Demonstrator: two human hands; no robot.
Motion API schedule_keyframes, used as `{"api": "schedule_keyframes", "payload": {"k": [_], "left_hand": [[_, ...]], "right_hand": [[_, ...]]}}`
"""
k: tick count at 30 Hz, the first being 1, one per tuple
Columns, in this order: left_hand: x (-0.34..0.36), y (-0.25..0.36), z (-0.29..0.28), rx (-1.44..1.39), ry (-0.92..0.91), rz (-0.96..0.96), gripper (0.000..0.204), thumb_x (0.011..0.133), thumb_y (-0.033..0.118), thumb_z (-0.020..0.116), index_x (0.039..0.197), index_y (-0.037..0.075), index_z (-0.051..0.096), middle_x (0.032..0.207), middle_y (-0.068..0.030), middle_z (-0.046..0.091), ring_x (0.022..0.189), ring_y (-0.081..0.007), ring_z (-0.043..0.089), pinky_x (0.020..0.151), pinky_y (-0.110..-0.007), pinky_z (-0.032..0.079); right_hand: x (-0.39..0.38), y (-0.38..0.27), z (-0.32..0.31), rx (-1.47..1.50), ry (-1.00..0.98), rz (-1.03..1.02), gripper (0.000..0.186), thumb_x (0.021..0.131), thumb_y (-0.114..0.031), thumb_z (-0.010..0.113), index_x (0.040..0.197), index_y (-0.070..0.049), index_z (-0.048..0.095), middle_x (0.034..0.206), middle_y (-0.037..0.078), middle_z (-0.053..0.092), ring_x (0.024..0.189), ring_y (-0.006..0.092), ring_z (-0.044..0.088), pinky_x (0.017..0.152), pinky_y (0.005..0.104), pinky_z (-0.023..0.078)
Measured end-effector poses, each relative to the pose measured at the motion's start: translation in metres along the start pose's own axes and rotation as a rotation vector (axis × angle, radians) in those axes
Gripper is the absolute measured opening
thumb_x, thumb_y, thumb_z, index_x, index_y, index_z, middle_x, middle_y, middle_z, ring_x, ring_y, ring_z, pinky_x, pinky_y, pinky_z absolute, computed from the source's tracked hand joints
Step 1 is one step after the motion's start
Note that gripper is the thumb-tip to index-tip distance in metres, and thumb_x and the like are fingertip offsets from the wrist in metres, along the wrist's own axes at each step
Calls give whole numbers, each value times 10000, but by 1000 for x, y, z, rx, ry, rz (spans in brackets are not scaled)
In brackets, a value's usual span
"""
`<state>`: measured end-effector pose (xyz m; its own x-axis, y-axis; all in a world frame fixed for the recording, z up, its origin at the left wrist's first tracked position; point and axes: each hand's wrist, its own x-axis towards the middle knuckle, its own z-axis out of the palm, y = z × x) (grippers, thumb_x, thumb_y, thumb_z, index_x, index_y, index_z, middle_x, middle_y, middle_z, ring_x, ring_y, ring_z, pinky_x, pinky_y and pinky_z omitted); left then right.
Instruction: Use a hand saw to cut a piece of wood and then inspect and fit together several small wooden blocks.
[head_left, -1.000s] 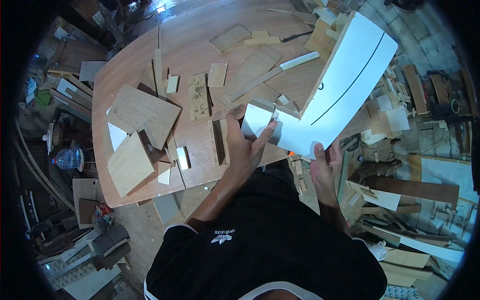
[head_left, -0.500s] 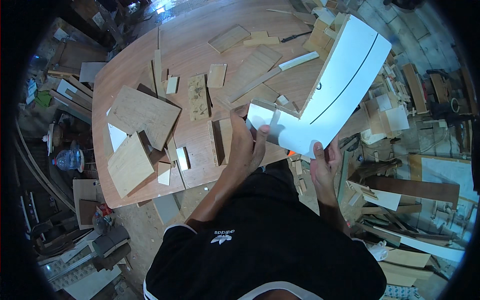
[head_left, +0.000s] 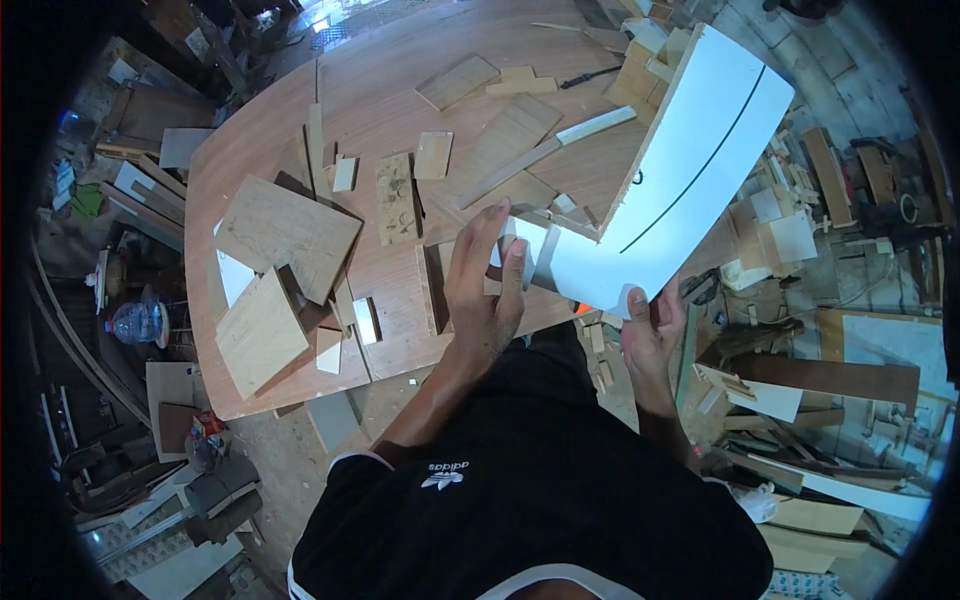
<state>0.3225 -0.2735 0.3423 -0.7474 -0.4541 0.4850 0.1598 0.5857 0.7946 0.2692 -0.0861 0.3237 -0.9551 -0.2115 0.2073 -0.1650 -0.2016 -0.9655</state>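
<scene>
A white-faced, L-shaped board (head_left: 690,160) is held up over the table's near right edge. A curved dark line runs along its long arm, and its bare inner edge looks rough. My right hand (head_left: 652,325) grips the lower corner, thumb on the white face and fingers behind. At the short left end, my left hand (head_left: 482,290) has its thumb over the face and its fingers at the far edge, with the board's end between them. The fingertips behind the board are hidden.
The wooden table (head_left: 380,90) carries loose offcuts, including a large brown panel (head_left: 290,235), a paler panel (head_left: 262,335) and a knotted block (head_left: 398,200). A wood piece with a raised side (head_left: 432,290) lies beside my left hand. Stacked boards (head_left: 800,510) crowd the floor at right.
My left hand has shifted slightly left along the board's short end, its thumb now more upright. The board's far end has moved a little right. My right hand keeps its grip.
</scene>
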Motion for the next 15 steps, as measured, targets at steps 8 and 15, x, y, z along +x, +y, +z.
{"api": "schedule_keyframes", "payload": {"k": [8, 15], "left_hand": [[-3, -6, 6, 36, 58, 135, 588, 859, 186, 659, 1315, -91, 411, 1159, -259, 566, 1029, -277, 605, 777, -335, 533], [-3, 1, 3, -112, 48, -44, 596, 787, 130, 742, 1259, -108, 466, 974, -204, 654, 786, -201, 678, 600, -262, 562]], "right_hand": [[0, 0, 2, 18, -6, 9, 629, 921, -216, 606, 1390, 80, 307, 1221, 122, 509, 1100, 144, 474, 939, 304, 385], [-2, 2, 1, 116, 18, 44, 645, 910, -162, 614, 1408, 73, 278, 1269, 126, 488, 1146, 148, 457, 962, 304, 377]]}}
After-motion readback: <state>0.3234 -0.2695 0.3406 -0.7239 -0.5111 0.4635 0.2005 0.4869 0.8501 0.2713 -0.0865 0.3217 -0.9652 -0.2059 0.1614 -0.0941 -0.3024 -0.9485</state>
